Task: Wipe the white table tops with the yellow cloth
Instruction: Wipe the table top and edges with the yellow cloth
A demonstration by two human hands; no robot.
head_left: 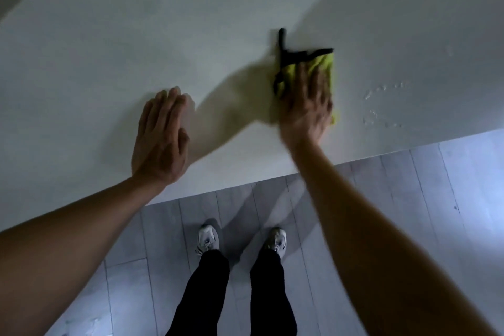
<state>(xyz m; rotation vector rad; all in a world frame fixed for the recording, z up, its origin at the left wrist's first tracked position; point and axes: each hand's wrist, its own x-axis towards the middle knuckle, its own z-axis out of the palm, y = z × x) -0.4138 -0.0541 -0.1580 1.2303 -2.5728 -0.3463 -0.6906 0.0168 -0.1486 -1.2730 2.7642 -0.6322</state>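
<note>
Two hands lie on the white table top (109, 49). The left hand (161, 139) rests flat, fingers straight and together. The right hand (306, 106), blurred, presses the yellow cloth (324, 65) down with fingers extended; the black-edged cloth sits near the table's front edge, beside water droplets (381, 103). Grey floor (409, 199) and sneakers (207, 239) show below.
</note>
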